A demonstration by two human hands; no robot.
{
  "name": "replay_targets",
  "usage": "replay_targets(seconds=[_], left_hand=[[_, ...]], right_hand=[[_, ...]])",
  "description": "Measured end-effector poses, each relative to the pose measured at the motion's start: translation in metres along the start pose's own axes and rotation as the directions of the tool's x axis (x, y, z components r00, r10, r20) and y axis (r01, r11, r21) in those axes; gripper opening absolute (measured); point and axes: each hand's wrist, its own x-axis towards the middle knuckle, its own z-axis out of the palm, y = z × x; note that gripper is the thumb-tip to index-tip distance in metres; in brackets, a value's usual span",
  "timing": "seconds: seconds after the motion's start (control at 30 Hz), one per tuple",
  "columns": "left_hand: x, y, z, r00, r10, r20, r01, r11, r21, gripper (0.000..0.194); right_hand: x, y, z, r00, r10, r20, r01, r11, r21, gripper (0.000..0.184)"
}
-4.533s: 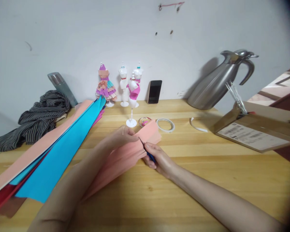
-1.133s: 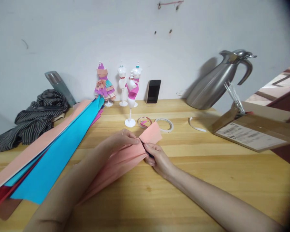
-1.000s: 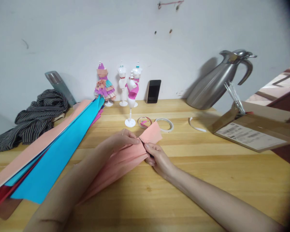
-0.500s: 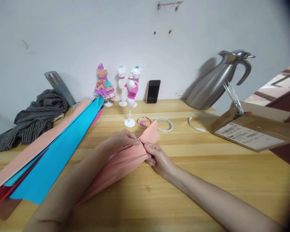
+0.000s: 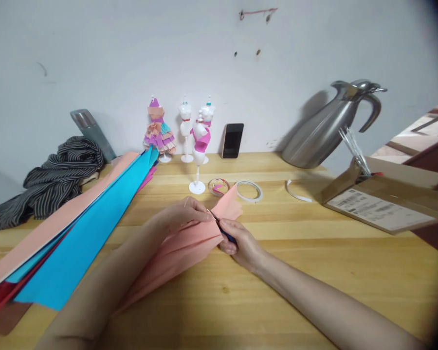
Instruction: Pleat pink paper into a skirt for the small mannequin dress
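Note:
My left hand [image 5: 182, 216] pinches a long strip of salmon-pink crepe paper [image 5: 184, 250] that lies on the wooden table [image 5: 314, 253]. My right hand [image 5: 239, 240] grips small blue-handled scissors [image 5: 222, 232] whose blades sit in the paper right beside my left fingertips. Beyond the blades a short end piece of the paper [image 5: 228, 206] fans upward.
Long crepe sheets in blue [image 5: 87, 228], pink and red lie at the left. Small mannequins [image 5: 199, 146], a phone [image 5: 232, 140], tape rolls [image 5: 250, 190], a steel jug [image 5: 328, 129] and a striped cloth [image 5: 54, 177] stand at the back. A cardboard box [image 5: 383, 201] sits at the right.
The scissors have worked further across the paper, and the end piece has tipped up more. Both hands stay in nearly the same spot.

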Motion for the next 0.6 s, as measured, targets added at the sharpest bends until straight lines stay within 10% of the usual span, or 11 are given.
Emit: replay_targets(seconds=[0.6], left_hand=[[0.0040, -0.0084, 0.0004, 0.999, 0.001, 0.051, 0.003, 0.997, -0.080, 0.027]], right_hand=[[-0.0004, 0.0020, 0.0035, 0.997, -0.028, -0.067, 0.025, 0.999, -0.048, 0.050]])
